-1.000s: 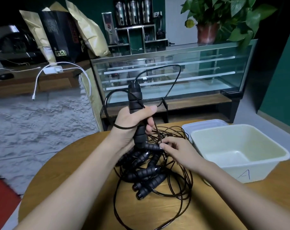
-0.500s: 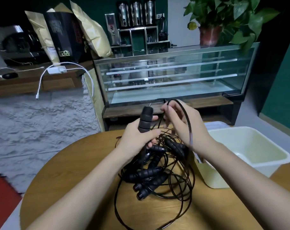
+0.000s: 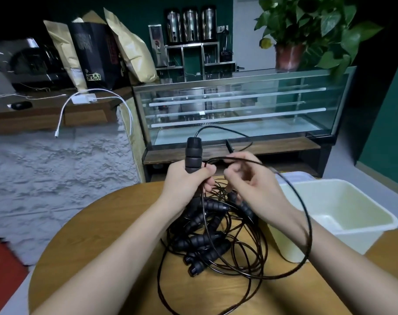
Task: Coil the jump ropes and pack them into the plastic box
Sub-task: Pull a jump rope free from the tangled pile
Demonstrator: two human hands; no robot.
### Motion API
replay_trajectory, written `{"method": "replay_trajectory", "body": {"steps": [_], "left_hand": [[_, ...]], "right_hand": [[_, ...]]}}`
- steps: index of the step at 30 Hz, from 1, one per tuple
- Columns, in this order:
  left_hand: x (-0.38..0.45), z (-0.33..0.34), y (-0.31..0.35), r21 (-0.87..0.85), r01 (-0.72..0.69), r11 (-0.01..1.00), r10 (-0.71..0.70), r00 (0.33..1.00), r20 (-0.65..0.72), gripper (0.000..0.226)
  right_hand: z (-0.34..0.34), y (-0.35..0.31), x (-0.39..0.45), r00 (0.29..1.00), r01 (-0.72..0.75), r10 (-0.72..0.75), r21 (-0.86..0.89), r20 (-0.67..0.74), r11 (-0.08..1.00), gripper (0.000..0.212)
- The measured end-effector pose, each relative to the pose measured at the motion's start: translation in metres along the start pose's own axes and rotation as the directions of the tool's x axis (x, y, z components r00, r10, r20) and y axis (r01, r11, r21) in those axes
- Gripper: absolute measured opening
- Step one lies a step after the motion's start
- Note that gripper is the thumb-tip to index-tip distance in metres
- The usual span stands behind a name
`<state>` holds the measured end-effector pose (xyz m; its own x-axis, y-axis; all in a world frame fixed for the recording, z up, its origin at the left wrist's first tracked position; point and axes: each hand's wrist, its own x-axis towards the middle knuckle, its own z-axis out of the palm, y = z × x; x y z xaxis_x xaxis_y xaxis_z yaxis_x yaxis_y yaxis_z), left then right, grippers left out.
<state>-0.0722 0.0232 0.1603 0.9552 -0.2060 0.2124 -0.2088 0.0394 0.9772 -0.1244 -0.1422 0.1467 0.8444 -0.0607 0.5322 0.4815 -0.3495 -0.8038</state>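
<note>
A: Left hand (image 3: 189, 180)?
B: Fingers curled round one handle (image 3: 193, 155), upright, likely as the coil's anchor.
A: Right hand (image 3: 250, 183)?
B: Fingers pinched the cord (image 3: 307, 226), looping it toward the handle. Other ropes (image 3: 207, 242) lay tangled on the tabletop (image 3: 91, 235); box (image 3: 343, 214) sat right, nothing packed.

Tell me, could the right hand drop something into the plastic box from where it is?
Probably yes. The right hand hovers just left of the box, whose top is open with nothing between them, though it pinches the cord now.

Two bare forearms, no sleeves
</note>
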Motion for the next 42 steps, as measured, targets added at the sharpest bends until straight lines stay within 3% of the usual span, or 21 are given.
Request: {"method": "replay_trajectory", "body": {"steps": [3, 7, 9, 11, 14, 18, 23, 28, 30, 33, 38, 40, 42], "left_hand": [[-0.003, -0.004, 0.013, -0.009, -0.038, 0.999, 0.038, 0.999, 0.019, 0.006], [-0.012, -0.005, 0.029, -0.048, -0.072, 0.996, 0.076, 0.991, 0.106, 0.004], [-0.018, -0.004, 0.035, -0.105, -0.083, 0.991, 0.099, 0.983, 0.152, 0.007], [-0.023, -0.005, 0.039, -0.135, -0.117, 0.984, 0.141, 0.973, 0.182, 0.005], [-0.029, -0.009, 0.045, -0.133, -0.172, 0.976, 0.197, 0.96, 0.2, 0.005], [-0.025, -0.02, 0.033, -0.073, -0.177, 0.982, 0.184, 0.978, 0.102, 0.025], [-0.013, -0.02, -0.002, 0.038, -0.079, 0.996, 0.074, 0.991, 0.111, 0.046], [-0.009, -0.003, -0.02, 0.069, 0.0, 0.998, -0.008, 0.993, 0.115, 0.03], [-0.009, 0.002, -0.021, 0.064, -0.007, 0.998, -0.001, 0.993, 0.115, 0.019], [-0.008, 0.006, -0.023, 0.059, -0.023, 0.998, 0.017, 0.995, 0.096, 0.025], [-0.005, 0.006, -0.022, 0.103, -0.081, 0.991, 0.075, 0.995, 0.059, 0.011], [-0.005, 0.006, -0.02, 0.066, -0.098, 0.993, 0.093, 0.993, 0.075, 0.018], [-0.006, 0.006, -0.017, 0.019, -0.113, 0.993, 0.111, 0.991, 0.079, 0.047]], "right_hand": [[0.009, 0.03, -0.004, 0.99, -0.105, 0.111, -0.067, 0.09, 0.992, 0.025], [0.021, 0.045, -0.003, 0.953, -0.225, 0.227, -0.033, 0.199, 0.974, 0.044], [0.028, 0.049, 0.0, 0.943, -0.231, 0.238, -0.06, 0.232, 0.971, 0.036], [0.032, 0.049, 0.004, 0.943, -0.192, 0.223, -0.144, 0.248, 0.971, 0.015], [0.032, 0.043, 0.009, 0.958, -0.148, 0.196, -0.224, 0.21, 0.963, 0.026], [0.021, 0.023, 0.018, 0.99, -0.092, 0.109, -0.179, 0.089, 0.98, 0.026], [0.009, -0.016, 0.028, 1.0, 0.024, -0.024, -0.088, 0.008, 0.996, 0.019], [0.006, -0.046, 0.022, 0.998, 0.05, -0.051, 0.043, 0.022, 0.998, 0.017], [0.005, -0.052, 0.017, 0.997, 0.055, -0.059, 0.085, 0.04, 0.995, 0.016], [0.002, -0.058, 0.008, 0.993, 0.069, -0.081, 0.137, 0.085, 0.988, 0.017], [-0.004, -0.052, -0.006, 0.987, 0.038, -0.069, 0.21, 0.143, 0.977, 0.017], [-0.006, -0.047, -0.011, 0.984, 0.005, -0.049, 0.244, 0.174, 0.97, 0.019], [-0.007, -0.041, -0.014, 0.979, -0.031, -0.03, 0.291, 0.202, 0.956, 0.021]]}}
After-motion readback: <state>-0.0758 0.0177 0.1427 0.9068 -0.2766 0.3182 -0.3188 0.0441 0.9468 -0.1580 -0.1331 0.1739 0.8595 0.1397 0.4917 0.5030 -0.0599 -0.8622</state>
